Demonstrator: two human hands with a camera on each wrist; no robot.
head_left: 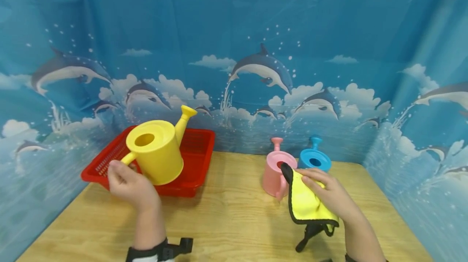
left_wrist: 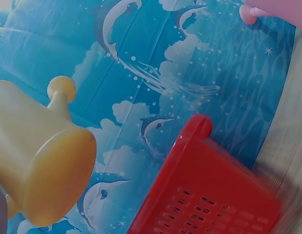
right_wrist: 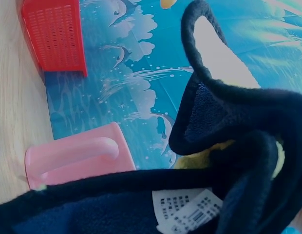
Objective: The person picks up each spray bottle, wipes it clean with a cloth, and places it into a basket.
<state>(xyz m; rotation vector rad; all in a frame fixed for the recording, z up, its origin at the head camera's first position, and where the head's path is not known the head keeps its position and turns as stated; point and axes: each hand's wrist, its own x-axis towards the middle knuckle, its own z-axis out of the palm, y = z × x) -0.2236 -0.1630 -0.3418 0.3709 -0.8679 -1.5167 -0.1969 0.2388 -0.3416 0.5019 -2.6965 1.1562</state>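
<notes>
My left hand (head_left: 129, 182) grips the handle of a yellow watering can (head_left: 161, 158), raised in front of a red basket (head_left: 204, 154). In the left wrist view the can's round base (left_wrist: 61, 178) faces the camera, and its spout points up. On the right, my right hand (head_left: 329, 191) holds a yellow cloth (head_left: 307, 201) with black edging, bunched under the fingers. The cloth's dark underside and white labels (right_wrist: 187, 207) show in the right wrist view. Just behind the cloth stand a pink watering can (head_left: 272, 176) and a blue watering can (head_left: 316, 158), both partly covered in the head view.
The red basket sits at the back left of the wooden table (head_left: 234, 213), against a blue curtain (head_left: 234, 18) printed with dolphins. The curtain also closes off both sides. The pink and blue cans stand side by side near the back edge on the right.
</notes>
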